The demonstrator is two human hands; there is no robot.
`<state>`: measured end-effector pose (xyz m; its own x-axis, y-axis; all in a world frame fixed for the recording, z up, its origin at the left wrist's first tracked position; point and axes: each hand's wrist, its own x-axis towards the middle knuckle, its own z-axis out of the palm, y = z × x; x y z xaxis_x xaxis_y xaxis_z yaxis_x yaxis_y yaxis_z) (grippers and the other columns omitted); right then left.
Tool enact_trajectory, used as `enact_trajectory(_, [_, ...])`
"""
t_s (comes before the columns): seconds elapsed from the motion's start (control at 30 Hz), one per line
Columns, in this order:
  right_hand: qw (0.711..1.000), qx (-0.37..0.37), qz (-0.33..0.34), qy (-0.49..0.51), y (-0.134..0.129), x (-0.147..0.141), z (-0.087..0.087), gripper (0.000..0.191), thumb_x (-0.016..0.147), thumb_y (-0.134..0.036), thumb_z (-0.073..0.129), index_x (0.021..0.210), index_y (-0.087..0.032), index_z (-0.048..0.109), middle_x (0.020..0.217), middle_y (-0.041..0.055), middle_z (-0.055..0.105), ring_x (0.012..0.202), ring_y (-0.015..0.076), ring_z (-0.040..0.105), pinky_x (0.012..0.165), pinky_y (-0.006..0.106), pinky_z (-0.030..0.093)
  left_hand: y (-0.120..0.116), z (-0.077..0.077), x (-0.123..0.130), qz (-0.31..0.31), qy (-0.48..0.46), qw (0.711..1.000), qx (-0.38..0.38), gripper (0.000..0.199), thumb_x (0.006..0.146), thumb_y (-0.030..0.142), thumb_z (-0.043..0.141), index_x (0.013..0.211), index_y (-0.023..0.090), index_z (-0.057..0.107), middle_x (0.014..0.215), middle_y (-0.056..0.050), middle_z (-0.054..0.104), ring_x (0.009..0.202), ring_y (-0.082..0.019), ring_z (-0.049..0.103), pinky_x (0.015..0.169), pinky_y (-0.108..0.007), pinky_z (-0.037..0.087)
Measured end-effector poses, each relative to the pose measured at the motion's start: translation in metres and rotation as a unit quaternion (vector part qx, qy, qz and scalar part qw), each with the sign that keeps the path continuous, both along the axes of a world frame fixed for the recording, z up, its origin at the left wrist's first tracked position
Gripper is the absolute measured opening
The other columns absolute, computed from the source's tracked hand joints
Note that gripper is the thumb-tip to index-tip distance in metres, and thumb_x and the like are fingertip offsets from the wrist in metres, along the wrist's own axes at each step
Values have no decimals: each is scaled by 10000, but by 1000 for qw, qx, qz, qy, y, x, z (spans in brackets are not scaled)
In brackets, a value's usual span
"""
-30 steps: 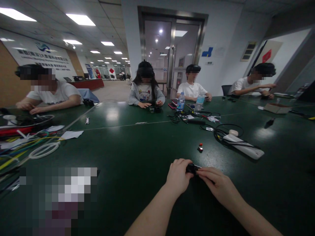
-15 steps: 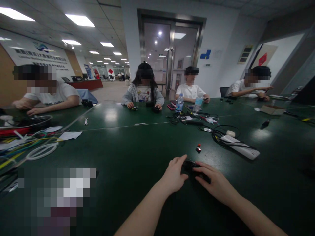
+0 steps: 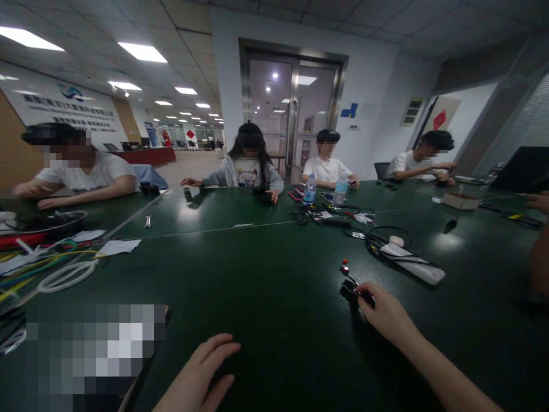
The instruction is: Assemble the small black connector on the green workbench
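Observation:
My right hand pinches a small black object with a thin shiny part, just above or on the green table. Its exact kind is too small and dark to make out. Just beyond it lies a little dark item with an orange-red top. Nothing is in my left hand, which hovers low over the table at the bottom, its fingers apart and slightly curved.
Right of centre lies a white power strip with a black cable. Farther back are water bottles and tangled cords. A small wrench, paper and coloured wires are at left. Several people sit around the table.
My left hand has come off the black object and moved left and toward me. My right hand keeps the object, now more in view. The camera has tilted up slightly.

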<state>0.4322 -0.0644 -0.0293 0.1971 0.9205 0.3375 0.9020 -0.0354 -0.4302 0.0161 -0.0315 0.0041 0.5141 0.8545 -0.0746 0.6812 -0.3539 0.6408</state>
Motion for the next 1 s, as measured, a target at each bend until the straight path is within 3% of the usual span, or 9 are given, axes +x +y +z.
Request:
enact_trajectory(0.17, [999, 16, -23, 24, 1, -12, 0, 396, 801, -483, 369, 953, -163, 544, 915, 79, 530, 750, 273, 539, 573, 349, 472, 0, 2, -9, -11, -9, 1000, 13, 353, 796, 320, 449, 1129, 341, 564, 1242, 28, 519, 1130, -231, 488, 983, -388, 391])
enact_trajectory(0.37, [998, 34, -32, 36, 0, -14, 0, 522, 753, -553, 358, 1027, -153, 553, 992, 88, 525, 871, 303, 513, 730, 420, 464, -3, 9, -8, -15, -8, 1000, -7, 343, 778, 296, 481, 1100, 334, 590, 1227, 25, 532, 1119, -218, 492, 974, -370, 392])
enact_trajectory(0.7, [998, 35, -46, 40, 0, -16, 1, 511, 737, -563, 368, 958, -162, 596, 912, 79, 555, 726, 307, 546, 610, 399, 486, -6, 7, -9, 2, -17, 1000, -2, 335, 790, 292, 472, 1102, 320, 591, 1240, 16, 515, 1126, -222, 486, 987, -372, 380])
enact_trajectory(1.0, [998, 29, -52, 25, 2, -15, -3, 527, 754, -560, 330, 975, -142, 562, 962, 89, 533, 845, 296, 517, 705, 420, 458, -3, 6, -11, -5, -2, 1000, -14, 349, 805, 283, 460, 1135, 319, 566, 1266, 11, 488, 1134, -214, 477, 979, -367, 388])
